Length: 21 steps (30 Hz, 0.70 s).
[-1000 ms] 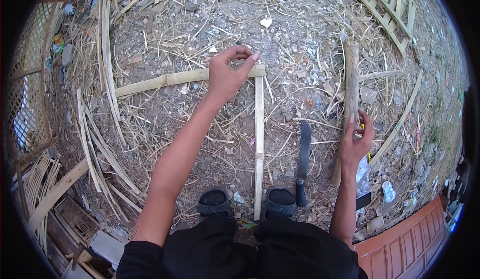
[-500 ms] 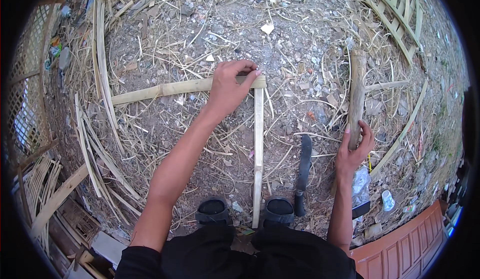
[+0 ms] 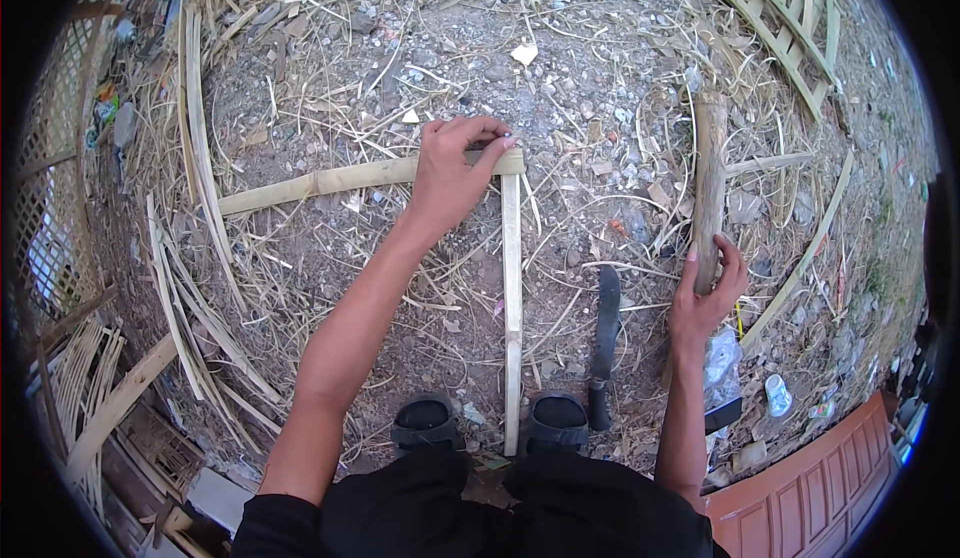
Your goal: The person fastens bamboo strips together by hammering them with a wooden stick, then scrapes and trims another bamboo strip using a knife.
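L hand (image 3: 450, 180) over end of bamboo strip (image 3: 350, 176) — can't tell if fingertips pinch anything; R hand (image 3: 704, 308), thumb opp. fingers, clasps wooden stick (image 3: 709, 158).

Even daylight, dark curved rim

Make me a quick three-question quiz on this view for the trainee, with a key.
1. Multiple choice: which thing does the right hand hold?
a) a sandal
b) the thick round stick
c) the white cup

2. True or false: the machete lies between the lengthwise strip and the thick round stick.

3. Fill in: the left hand is near the ____ end of the crosswise strip, where it meets the lengthwise strip.

Key: 1 b; 2 true; 3 right.
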Available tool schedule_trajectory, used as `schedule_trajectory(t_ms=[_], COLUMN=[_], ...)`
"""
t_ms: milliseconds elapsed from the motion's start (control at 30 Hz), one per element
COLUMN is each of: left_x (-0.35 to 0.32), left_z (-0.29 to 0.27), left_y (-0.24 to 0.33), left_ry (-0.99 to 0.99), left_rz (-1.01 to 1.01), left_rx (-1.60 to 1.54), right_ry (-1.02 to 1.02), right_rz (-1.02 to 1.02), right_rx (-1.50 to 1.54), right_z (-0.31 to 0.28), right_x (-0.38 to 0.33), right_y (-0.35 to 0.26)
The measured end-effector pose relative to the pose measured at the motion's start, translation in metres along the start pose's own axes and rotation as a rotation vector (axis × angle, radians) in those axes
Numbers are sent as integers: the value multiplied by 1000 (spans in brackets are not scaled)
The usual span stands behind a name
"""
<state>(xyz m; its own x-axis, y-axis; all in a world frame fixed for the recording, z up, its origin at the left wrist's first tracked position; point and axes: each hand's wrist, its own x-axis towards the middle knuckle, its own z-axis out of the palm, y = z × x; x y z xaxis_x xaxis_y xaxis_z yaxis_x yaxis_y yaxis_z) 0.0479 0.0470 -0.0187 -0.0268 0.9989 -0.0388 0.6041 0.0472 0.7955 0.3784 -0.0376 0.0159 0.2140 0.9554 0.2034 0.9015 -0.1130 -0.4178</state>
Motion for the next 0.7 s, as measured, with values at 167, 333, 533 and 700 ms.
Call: schedule_trajectory(t_ms=[167,333,533,700], left_x=[-2,-3,-7,-8], left_z=[1,0,-2,-2], left_y=[-5,-5,-2,-4], left_ry=[4,14,32,30], left_rz=[-20,-13,8,36], left_rx=[-55,-41,-45,-42], right_ry=[-3,0,-3,-3], right_rz=[2,2,-14,-7], right_rx=[-12,-6,-9,-4], right_z=[1,2,1,1], right_x=[0,-1,-1,0], right_y=[1,2,2,1])
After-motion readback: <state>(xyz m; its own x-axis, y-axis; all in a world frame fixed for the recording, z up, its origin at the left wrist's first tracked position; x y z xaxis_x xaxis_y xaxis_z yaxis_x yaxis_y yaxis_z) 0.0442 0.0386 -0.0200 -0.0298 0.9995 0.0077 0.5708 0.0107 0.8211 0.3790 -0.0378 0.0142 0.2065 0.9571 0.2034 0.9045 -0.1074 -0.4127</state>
